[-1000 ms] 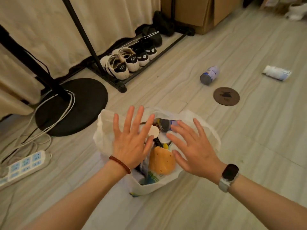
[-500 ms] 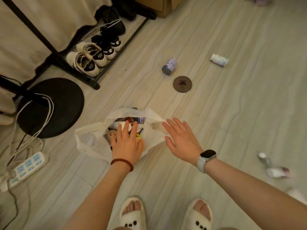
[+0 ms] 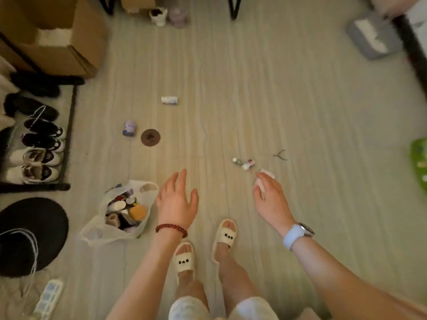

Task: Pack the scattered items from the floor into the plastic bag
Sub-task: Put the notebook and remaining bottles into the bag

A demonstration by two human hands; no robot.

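The floor (image 3: 300,93) is pale wood-grain plank, and it carries everything here. At its left edge stand a brown cardboard box (image 3: 57,31), a low black shoe rack (image 3: 67,135) with rows of shoes, and a round black stand base (image 3: 30,234) with white cable coiled on it; a power strip (image 3: 47,296) lies below that.

The plastic bag (image 3: 120,213) sits open on the floor just left of the person's feet, already holding a heap of items, an orange piece among them. Both hands are empty with fingers relaxed and spread: the left hand (image 3: 176,203) hangs just right of the bag's mouth, and the right hand (image 3: 270,199) reaches toward a cluster of small bottles (image 3: 243,163) ahead.

The step in hand looks like fetching the next loose items. The bottles lie touching one another, so gathering them in a single scoop would likely save a trip; a pale pink item (image 3: 268,175) at the right fingertips is blurred and I cannot tell whether it is touched. A small metal nipper (image 3: 280,155) lies just beyond and should be lifted by its handles. Farther off wait a lavender can (image 3: 129,128), a brown disc (image 3: 150,137) beside it, and a white bottle (image 3: 169,100).
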